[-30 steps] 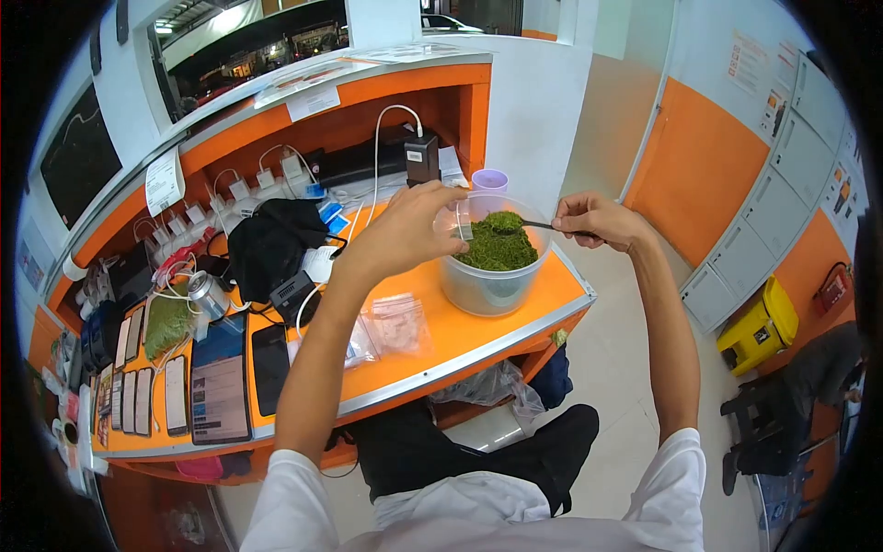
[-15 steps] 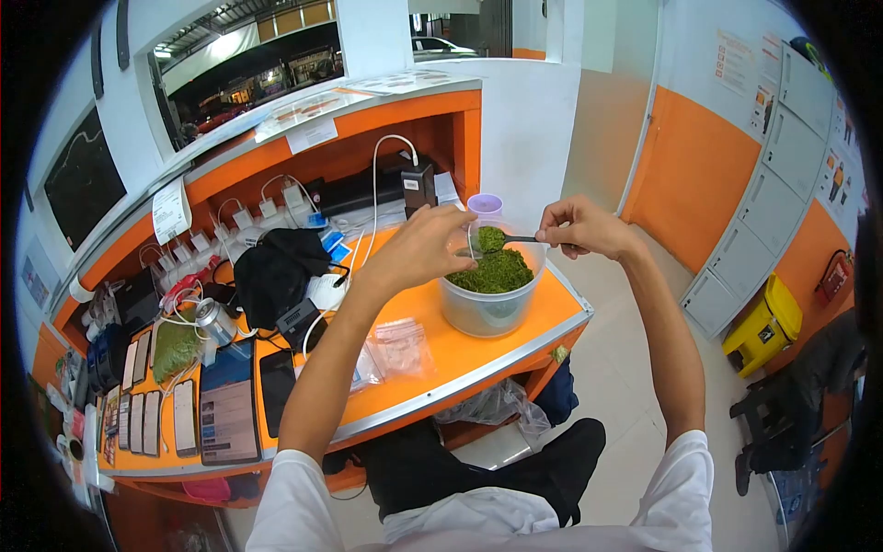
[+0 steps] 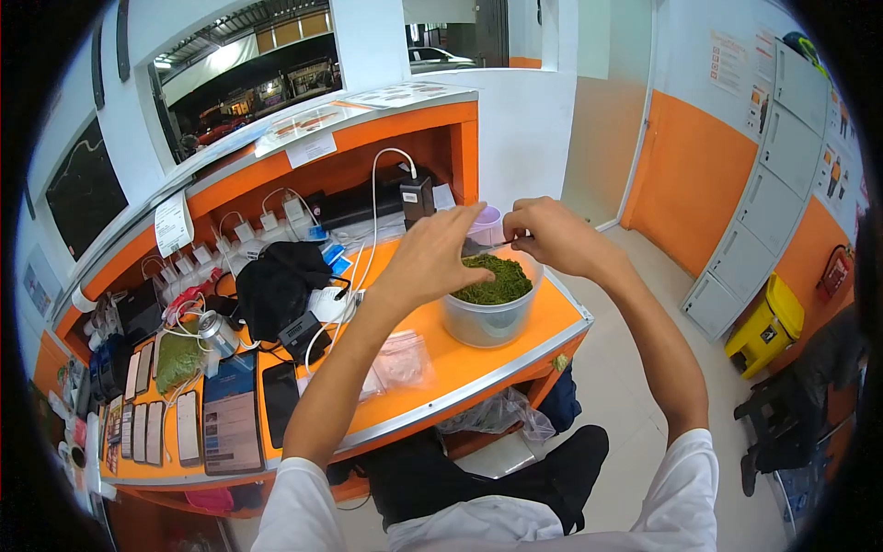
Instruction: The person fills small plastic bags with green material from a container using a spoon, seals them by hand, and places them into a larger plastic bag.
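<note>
A round translucent tub (image 3: 487, 328) of finely shredded green plant matter (image 3: 501, 283) stands near the desk's right end. My right hand (image 3: 555, 236) pinches the dark handle of a spoon (image 3: 519, 242) above the tub's far side; the spoon's bowl is hidden now. Over the tub's left rim, my left hand (image 3: 430, 258) curves its fingers and thumb around a clear, thin item that I can barely make out. Directly behind the tub is a small purple cup (image 3: 486, 224). To its left, a clear bag of pinkish packets (image 3: 403, 359) lies flat.
Several phones (image 3: 189, 428), a tablet (image 3: 232, 414), a drink can (image 3: 217, 333), a black cloth bag (image 3: 280, 290) and white charging cables cover the desk's left. A black power bank (image 3: 417, 199) stands behind my left hand. Grey lockers (image 3: 740, 216) and a yellow bin (image 3: 765, 327) are at right.
The green-loaded spoon, earlier visible between my hands, has passed out of sight behind them. My right hand has moved left, closer to my left hand. The view has shifted slightly.
</note>
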Motion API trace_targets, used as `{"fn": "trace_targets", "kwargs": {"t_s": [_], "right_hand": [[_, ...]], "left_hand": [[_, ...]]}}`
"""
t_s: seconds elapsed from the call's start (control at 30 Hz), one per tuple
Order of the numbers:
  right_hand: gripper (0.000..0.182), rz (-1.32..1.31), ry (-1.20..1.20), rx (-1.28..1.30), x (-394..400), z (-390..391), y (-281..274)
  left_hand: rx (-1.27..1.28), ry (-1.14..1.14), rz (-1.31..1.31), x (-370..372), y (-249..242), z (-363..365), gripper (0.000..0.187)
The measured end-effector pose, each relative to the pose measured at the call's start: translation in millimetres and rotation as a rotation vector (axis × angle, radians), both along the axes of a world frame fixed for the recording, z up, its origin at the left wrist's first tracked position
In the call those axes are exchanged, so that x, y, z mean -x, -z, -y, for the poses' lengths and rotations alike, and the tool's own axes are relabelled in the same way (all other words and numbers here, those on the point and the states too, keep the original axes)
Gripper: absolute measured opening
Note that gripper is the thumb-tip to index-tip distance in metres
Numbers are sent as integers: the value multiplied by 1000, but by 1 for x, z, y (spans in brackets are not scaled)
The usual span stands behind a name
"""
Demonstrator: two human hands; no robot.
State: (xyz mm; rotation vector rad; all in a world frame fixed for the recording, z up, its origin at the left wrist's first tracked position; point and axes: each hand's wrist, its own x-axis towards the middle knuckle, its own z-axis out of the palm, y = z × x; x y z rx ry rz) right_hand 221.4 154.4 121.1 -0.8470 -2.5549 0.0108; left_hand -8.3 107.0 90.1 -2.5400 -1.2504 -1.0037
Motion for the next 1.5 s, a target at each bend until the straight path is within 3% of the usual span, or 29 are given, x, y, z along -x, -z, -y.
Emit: {"fn": "trace_targets", "kwargs": {"t_s": [0.1, 0.17, 0.27, 0.47, 1.03, 1.13, 1.2, 1.33, 1.4, 1.43, 1.5], "right_hand": [[16, 138, 49, -112, 7, 17, -11], [17, 139, 9, -138, 9, 20, -15], [16, 128, -16, -129, 14, 26, -20], [14, 105, 68, 42, 10, 33, -34], [11, 23, 130, 90, -5, 48, -80], [11, -48, 176, 91, -12, 57, -89], [10, -100, 348, 180, -20, 63, -95], [15, 143, 235, 53, -21, 13, -48], [22, 266, 274, 107, 3, 11, -23], [22, 263, 268, 107, 6, 14, -18], [35, 143, 69, 97, 18, 20, -16]], "left_hand": [[153, -54, 51, 6, -7, -5, 91], [343, 46, 121, 4, -7, -11, 82], [421, 31, 129, -3, -7, -11, 69], [389, 165, 383, 1, 17, -26, 63], [382, 67, 485, -6, 9, -11, 45], [330, 59, 516, -1, 15, -17, 39], [284, 60, 536, 8, 25, -27, 35], [400, 209, 759, 22, 16, -24, 33], [827, 631, 1243, 24, 8, -14, 39], [824, 625, 1242, 24, 6, -10, 39], [1011, 865, 1354, 25, 5, -2, 54]]}}
